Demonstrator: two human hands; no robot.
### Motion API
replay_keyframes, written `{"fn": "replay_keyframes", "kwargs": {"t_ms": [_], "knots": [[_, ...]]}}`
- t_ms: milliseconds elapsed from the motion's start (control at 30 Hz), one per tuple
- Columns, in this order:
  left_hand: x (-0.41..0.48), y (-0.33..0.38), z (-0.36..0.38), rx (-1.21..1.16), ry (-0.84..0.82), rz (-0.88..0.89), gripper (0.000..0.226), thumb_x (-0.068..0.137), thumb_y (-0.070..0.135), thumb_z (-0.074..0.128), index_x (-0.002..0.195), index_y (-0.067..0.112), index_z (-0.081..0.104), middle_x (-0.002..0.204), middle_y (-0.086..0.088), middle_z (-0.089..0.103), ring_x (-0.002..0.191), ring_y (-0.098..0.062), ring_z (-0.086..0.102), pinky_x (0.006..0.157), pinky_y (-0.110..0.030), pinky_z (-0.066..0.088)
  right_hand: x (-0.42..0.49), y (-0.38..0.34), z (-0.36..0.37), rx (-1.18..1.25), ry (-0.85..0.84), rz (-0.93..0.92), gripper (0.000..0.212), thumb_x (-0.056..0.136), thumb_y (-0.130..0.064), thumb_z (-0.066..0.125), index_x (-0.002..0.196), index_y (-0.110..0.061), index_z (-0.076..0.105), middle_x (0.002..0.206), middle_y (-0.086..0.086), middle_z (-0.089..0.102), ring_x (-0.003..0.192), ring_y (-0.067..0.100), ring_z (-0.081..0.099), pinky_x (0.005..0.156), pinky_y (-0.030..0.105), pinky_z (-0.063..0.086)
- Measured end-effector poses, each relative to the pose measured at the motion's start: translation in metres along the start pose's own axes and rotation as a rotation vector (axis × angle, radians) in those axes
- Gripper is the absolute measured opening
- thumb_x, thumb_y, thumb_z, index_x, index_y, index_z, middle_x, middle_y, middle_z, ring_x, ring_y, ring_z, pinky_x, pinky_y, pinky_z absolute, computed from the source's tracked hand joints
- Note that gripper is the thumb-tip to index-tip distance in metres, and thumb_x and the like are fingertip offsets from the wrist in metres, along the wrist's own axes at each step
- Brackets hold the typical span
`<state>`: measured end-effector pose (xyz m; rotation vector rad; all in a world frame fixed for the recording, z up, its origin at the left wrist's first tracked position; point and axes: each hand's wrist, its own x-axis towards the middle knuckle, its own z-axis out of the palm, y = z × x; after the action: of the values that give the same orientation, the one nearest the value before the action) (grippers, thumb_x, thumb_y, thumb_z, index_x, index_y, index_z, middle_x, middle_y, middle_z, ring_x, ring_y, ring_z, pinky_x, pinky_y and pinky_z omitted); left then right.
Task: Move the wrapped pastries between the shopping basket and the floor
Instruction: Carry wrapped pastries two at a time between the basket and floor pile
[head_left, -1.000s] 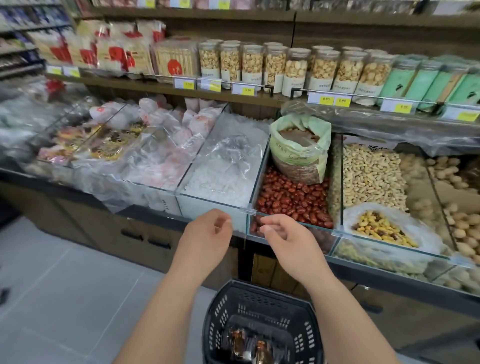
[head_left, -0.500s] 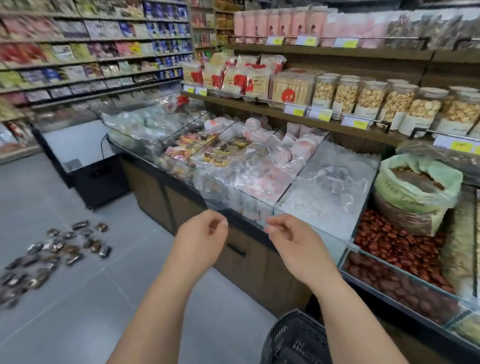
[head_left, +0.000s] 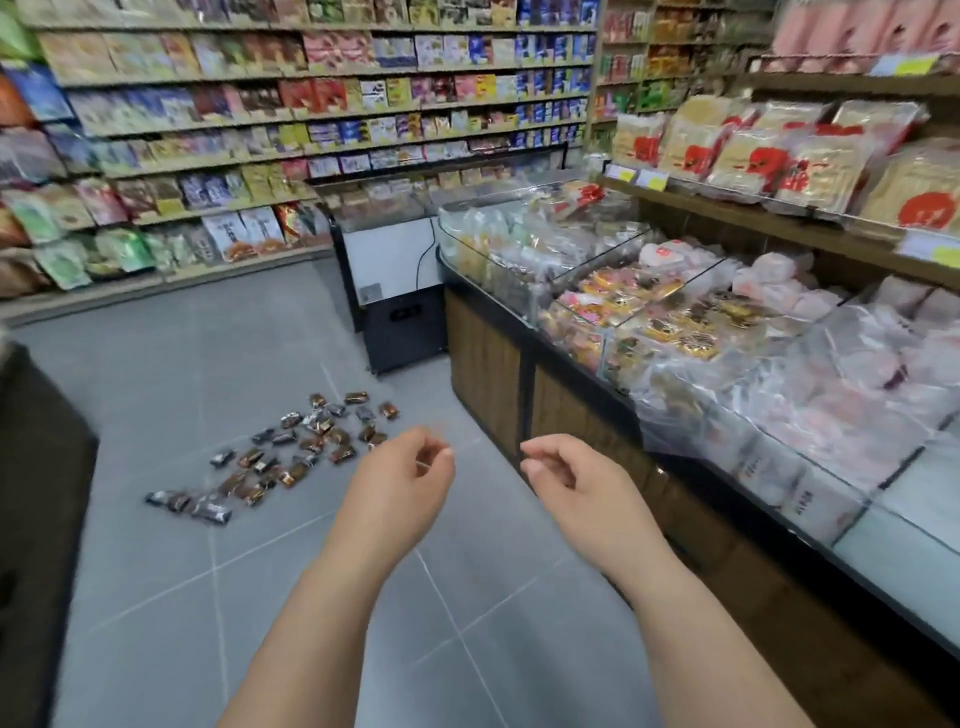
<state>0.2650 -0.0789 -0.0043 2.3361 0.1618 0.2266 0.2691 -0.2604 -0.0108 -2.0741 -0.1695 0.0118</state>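
Observation:
Several wrapped pastries (head_left: 291, 452) in dark, shiny wrappers lie scattered on the grey tiled floor (head_left: 208, 597), left of centre. My left hand (head_left: 402, 480) hovers in the air just right of the pile, fingers loosely curled and holding nothing. My right hand (head_left: 576, 480) hangs beside it at the same height, also loosely curled and empty. Both hands are well above the floor and apart from the pastries. The shopping basket is out of view.
A wooden display counter (head_left: 571, 415) with glass bins of packaged sweets runs along the right. A small white and black freezer cabinet (head_left: 395, 291) stands behind the pastries. Shelves of snack packs (head_left: 260, 130) line the far wall. A dark object (head_left: 36, 493) fills the left edge.
The view has swung left, away from the bins of nuts and dates. The basket has dropped out of sight and the pastries on the floor have come closer to centre. Both hands stay empty.

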Motion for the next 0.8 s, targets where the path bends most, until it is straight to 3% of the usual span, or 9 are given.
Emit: {"fn": "replay_keyframes", "kwargs": {"t_ms": [133,233,467,600,800], "knots": [[0.022,-0.043,-0.026,-0.011,0.054,-0.090,0.011,0.091,0.025,0.056,0.081,0.029,0.058,0.077,0.015,0.061,0.071,0.005,0.054,0.060,-0.011,0.039,0.044,-0.014,0.048,0.005,-0.074,-0.045,0.018,0.093,-0.021,0.055,0.110,-0.025,0.062,0.097,-0.013,0.064,0.084,-0.007,0.056,0.068,-0.002,0.037],[0.045,-0.072,-0.040,0.003,0.089,-0.160,0.012,0.090,0.025,0.056,0.079,0.030,0.057,0.078,0.014,0.062,0.073,-0.001,0.056,0.065,-0.023,0.045,0.081,-0.020,0.080,0.034,-0.127,-0.072,0.019,0.093,-0.017,0.056,0.110,-0.023,0.061,0.094,-0.010,0.063,0.077,-0.012,0.055,0.067,-0.001,0.037],[0.140,-0.128,-0.053,0.022,0.184,-0.287,0.011,0.089,0.026,0.057,0.081,0.033,0.056,0.078,0.018,0.061,0.078,-0.006,0.058,0.071,-0.023,0.041,0.198,-0.031,0.144,0.056,-0.279,-0.105,0.023,0.095,-0.018,0.053,0.116,-0.021,0.059,0.091,-0.017,0.057,0.076,-0.006,0.054,0.067,0.000,0.038],[0.208,-0.146,-0.062,0.015,0.217,-0.362,0.014,0.089,0.026,0.058,0.076,0.031,0.055,0.076,0.014,0.062,0.073,-0.006,0.058,0.066,-0.023,0.041,0.278,-0.040,0.174,0.038,-0.375,-0.122,0.027,0.094,-0.020,0.053,0.121,-0.021,0.058,0.094,-0.016,0.058,0.078,-0.006,0.055,0.068,-0.001,0.038],[0.283,-0.175,-0.084,0.037,0.304,-0.485,0.006,0.089,0.028,0.058,0.083,0.028,0.059,0.077,0.011,0.064,0.077,-0.010,0.061,0.067,-0.024,0.044,0.381,-0.059,0.214,0.035,-0.450,-0.185,0.018,0.094,-0.018,0.054,0.110,-0.025,0.059,0.094,-0.012,0.062,0.080,-0.012,0.053,0.070,-0.004,0.035]]}}
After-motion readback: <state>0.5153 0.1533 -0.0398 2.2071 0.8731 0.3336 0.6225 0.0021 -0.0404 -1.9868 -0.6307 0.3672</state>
